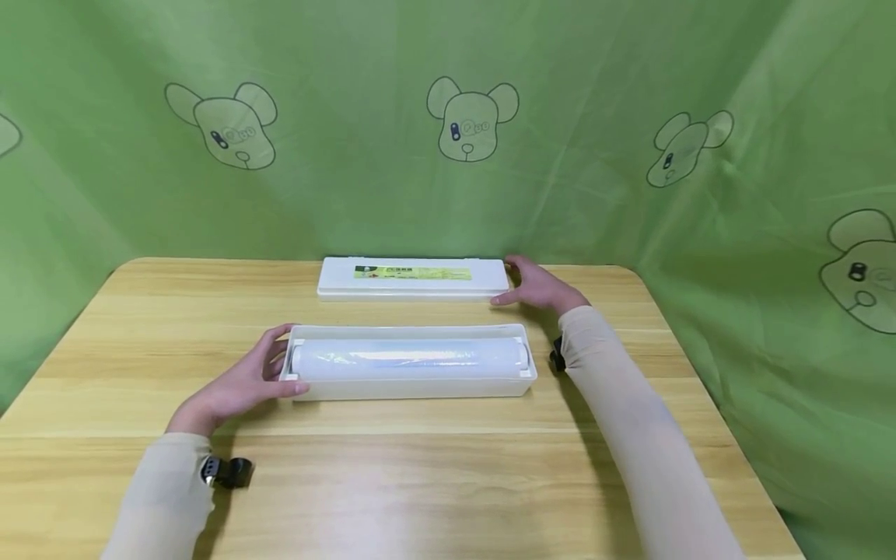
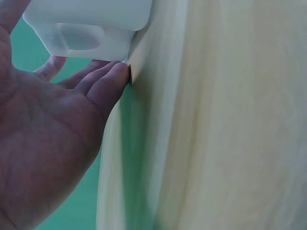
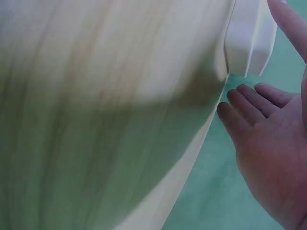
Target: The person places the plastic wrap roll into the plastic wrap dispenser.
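A long white plastic-wrap box [image 1: 413, 390], uncovered on top, lies across the wooden table with a roll of plastic wrap [image 1: 409, 355] inside. My left hand [image 1: 241, 381] holds the box's left end, thumb on the front wall and fingers round the end toward the back. The left wrist view shows the box end [image 2: 86, 36] between thumb and fingers. Behind the box lies its white lid [image 1: 413, 294] with a green and yellow label [image 1: 420, 273]. My right hand [image 1: 537, 286] is spread around the lid's right end; in the right wrist view its fingers [image 3: 249, 105] stand just off that end.
The wooden table [image 1: 420, 474] has rounded back corners. Close behind the lid hangs a green curtain [image 1: 350, 194] printed with bear heads, and it continues down the right side. Dark wrist cameras [image 1: 234, 472] sit on both sleeves.
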A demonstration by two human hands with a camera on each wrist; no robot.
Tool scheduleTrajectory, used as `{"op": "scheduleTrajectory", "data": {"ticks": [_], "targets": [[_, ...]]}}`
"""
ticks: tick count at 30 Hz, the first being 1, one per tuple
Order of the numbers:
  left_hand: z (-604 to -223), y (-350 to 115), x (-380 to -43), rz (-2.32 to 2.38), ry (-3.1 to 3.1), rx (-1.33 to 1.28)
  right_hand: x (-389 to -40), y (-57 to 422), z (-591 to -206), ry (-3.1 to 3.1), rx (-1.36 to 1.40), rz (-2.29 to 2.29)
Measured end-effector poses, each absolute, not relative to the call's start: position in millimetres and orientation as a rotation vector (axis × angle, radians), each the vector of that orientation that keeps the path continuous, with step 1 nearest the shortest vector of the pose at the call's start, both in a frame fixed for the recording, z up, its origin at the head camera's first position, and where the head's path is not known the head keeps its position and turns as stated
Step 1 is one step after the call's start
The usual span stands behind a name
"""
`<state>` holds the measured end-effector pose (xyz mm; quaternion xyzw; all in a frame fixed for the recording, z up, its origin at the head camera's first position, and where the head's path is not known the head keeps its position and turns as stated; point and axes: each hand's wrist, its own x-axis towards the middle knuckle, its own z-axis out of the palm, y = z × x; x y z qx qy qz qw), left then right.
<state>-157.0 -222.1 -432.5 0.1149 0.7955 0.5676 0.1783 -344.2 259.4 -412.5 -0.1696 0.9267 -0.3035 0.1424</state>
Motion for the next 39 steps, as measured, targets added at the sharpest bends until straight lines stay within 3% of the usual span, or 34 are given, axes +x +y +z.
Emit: {"op": "scheduleTrajectory", "data": {"ticks": [39], "targets": [[-434.6, -223.3, -157.9, 1.622, 2.234, 0.328, -350.3, 241.8, -421.5, 2.68, -0.656, -0.818]]}}
